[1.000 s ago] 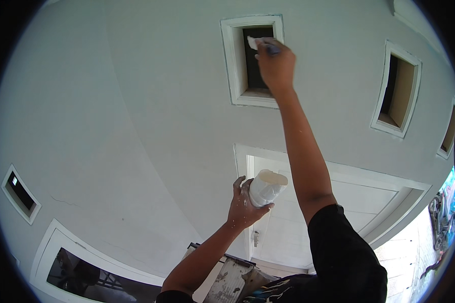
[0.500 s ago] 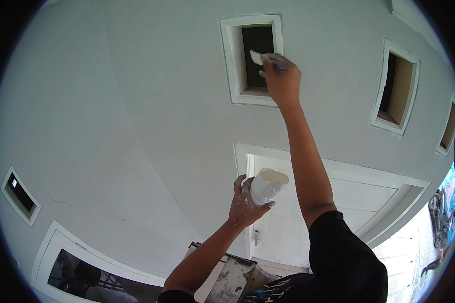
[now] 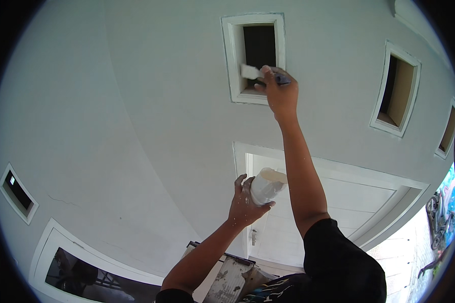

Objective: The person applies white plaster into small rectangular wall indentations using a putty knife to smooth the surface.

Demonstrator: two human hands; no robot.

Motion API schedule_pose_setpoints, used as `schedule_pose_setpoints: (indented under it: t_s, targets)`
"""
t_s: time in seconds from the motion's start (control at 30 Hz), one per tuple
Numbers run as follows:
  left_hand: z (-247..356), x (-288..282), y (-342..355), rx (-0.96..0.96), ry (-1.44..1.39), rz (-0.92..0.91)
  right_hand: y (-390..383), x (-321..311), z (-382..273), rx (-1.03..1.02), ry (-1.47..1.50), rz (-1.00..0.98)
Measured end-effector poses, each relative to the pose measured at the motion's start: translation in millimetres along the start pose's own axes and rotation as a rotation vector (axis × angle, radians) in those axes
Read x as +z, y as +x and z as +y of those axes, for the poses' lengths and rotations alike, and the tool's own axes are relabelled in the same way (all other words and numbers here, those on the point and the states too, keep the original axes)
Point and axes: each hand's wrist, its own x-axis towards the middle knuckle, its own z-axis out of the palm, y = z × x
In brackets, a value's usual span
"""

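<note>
Up at a small window opening, my right hand is closed round the handle of a paintbrush. Its pale, paint-coated bristles point left, by the inner left side of the white window frame; whether they touch it I cannot tell. Lower down, my left hand grips a white plastic cup that looks to hold off-white paint. The cup is tilted, and paint specks dot my left hand and wrist.
A white door stands behind my arms. Below me is a worn, paint-stained metal piece. More small windows open in the grey wall, one with a beige inner side. A motorbike is outside at far right.
My right hand has moved down and slightly left with the paintbrush, whose bristles now lie nearer the frame's left side. My left hand and the cup have stayed in place.
</note>
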Motion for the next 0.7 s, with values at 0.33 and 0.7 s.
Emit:
schedule_pose_setpoints:
  t_s: [0.33,0.7]
  targets:
    - [1.6,5.2,3.0,0.040,0.058,0.015,30.4,37.7,21.8,-0.425,-0.510,0.077]
    - [10.3,0.4,2.7,0.031,0.059,-0.007,43.4,19.0,10.9,-0.448,-0.320,0.083]
